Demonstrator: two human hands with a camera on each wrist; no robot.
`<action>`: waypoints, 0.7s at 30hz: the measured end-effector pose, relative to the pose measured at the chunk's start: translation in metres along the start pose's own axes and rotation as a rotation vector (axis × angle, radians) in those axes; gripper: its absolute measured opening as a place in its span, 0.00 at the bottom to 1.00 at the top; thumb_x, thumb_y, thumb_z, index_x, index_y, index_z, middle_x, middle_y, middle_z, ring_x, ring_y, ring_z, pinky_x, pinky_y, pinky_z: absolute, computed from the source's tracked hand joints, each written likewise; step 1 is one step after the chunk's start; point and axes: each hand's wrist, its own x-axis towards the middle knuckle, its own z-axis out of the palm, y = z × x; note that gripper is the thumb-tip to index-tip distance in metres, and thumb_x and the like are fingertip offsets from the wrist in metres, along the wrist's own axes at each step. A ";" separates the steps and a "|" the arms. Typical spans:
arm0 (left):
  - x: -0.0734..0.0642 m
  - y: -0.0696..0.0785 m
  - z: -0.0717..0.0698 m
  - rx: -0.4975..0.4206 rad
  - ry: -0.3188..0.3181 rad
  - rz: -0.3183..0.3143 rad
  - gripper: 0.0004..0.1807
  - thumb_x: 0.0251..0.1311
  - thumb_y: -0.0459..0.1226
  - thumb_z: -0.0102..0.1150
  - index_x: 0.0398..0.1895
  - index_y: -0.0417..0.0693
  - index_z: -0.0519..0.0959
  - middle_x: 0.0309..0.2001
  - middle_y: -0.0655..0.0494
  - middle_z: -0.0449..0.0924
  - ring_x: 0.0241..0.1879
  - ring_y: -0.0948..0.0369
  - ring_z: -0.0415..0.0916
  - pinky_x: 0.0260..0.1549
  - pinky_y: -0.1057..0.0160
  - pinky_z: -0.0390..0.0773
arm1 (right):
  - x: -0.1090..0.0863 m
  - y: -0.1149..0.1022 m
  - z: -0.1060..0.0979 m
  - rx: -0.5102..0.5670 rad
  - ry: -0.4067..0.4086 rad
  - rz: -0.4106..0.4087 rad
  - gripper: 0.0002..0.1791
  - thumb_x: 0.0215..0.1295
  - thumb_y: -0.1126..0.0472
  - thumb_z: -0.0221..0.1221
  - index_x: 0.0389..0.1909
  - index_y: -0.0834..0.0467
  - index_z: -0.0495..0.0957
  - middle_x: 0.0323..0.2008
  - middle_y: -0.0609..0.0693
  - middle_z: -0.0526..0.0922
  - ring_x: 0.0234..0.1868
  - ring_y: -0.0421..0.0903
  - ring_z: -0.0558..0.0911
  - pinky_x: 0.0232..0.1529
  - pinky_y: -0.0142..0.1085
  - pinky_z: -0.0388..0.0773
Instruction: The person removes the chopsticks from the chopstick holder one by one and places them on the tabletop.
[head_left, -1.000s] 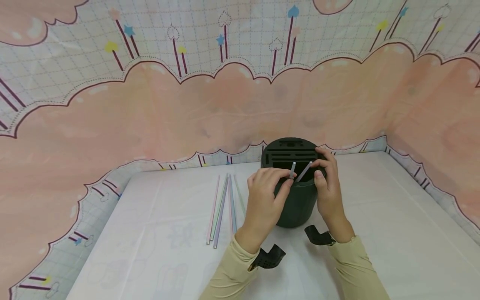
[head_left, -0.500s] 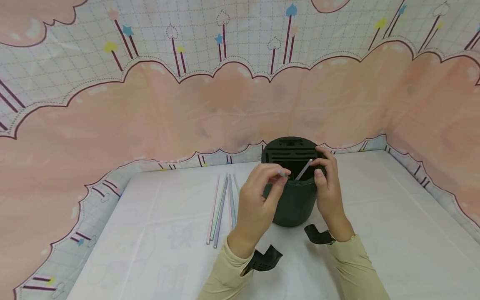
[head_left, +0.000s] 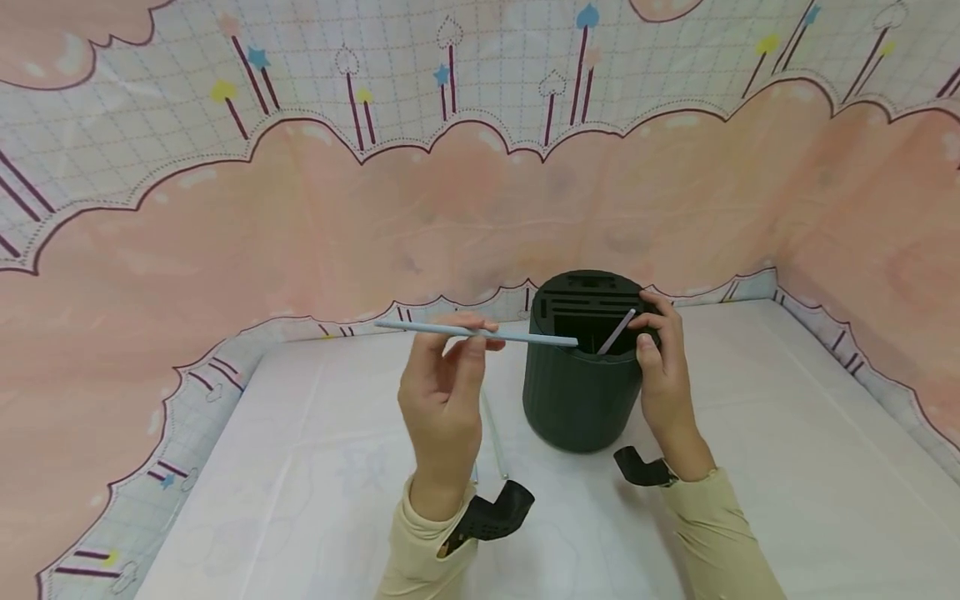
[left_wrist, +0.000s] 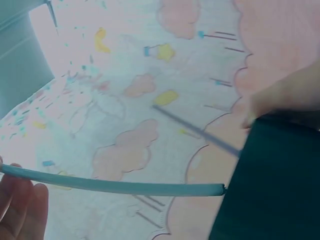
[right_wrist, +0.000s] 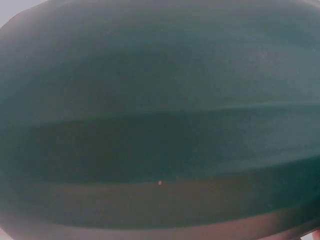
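A pale blue straw [head_left: 536,339] is pinched between the thumb and fingers of my left hand [head_left: 444,400]. It lies nearly level, its right end over the front rim of a dark green round container [head_left: 581,408]. In the left wrist view the blue straw [left_wrist: 125,187] crosses towards the container's edge. My right hand [head_left: 665,375] grips the container's right rim, thumb in front and fingers over the top. A lilac straw [head_left: 617,331] leans out of the opening beside those fingers. Slots cross the container's top behind the opening. Its green wall [right_wrist: 160,145] fills the right wrist view.
A pale green straw [head_left: 495,433] lies on the white tabletop [head_left: 315,467], left of the container. My left hand and forearm hide the other straws there. Printed peach cloth [head_left: 450,217] hangs behind the table and along its sides.
My left hand has drawn the blue straw out of the container, moved left and turned it nearly level. My right hand keeps its hold on the rim, and the container now stands slightly more upright.
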 end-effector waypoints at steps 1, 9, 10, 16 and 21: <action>0.001 0.002 -0.002 -0.008 0.021 0.001 0.09 0.60 0.24 0.50 0.41 0.24 0.70 0.38 0.49 0.78 0.39 0.56 0.78 0.39 0.57 0.80 | 0.000 0.000 0.000 0.001 -0.001 0.001 0.15 0.68 0.58 0.39 0.44 0.65 0.66 0.67 0.49 0.55 0.70 0.44 0.50 0.66 0.48 0.46; 0.009 0.000 -0.017 0.050 0.087 -0.099 0.09 0.61 0.26 0.50 0.43 0.29 0.73 0.37 0.44 0.77 0.32 0.54 0.76 0.37 0.58 0.79 | 0.000 0.002 0.000 0.001 0.002 0.009 0.14 0.68 0.60 0.38 0.45 0.66 0.65 0.67 0.52 0.55 0.69 0.45 0.51 0.66 0.44 0.48; 0.009 -0.004 -0.019 0.067 0.077 -0.127 0.09 0.61 0.26 0.51 0.43 0.30 0.73 0.38 0.44 0.76 0.32 0.54 0.76 0.37 0.58 0.79 | 0.000 0.002 0.000 0.002 0.004 0.010 0.14 0.68 0.60 0.38 0.45 0.66 0.65 0.67 0.53 0.55 0.69 0.45 0.51 0.66 0.44 0.48; 0.006 -0.033 -0.026 0.216 -0.012 -0.318 0.11 0.62 0.36 0.53 0.45 0.43 0.77 0.38 0.49 0.77 0.36 0.56 0.75 0.37 0.60 0.80 | 0.000 0.001 0.000 0.013 0.000 0.010 0.15 0.68 0.59 0.38 0.45 0.66 0.65 0.68 0.51 0.54 0.70 0.44 0.50 0.66 0.46 0.46; -0.004 -0.070 -0.032 0.438 -0.117 -0.431 0.12 0.62 0.42 0.54 0.45 0.48 0.78 0.36 0.56 0.79 0.35 0.64 0.76 0.32 0.66 0.80 | 0.000 0.001 0.001 0.017 -0.003 0.010 0.15 0.68 0.60 0.38 0.45 0.67 0.65 0.68 0.52 0.54 0.70 0.44 0.50 0.66 0.46 0.46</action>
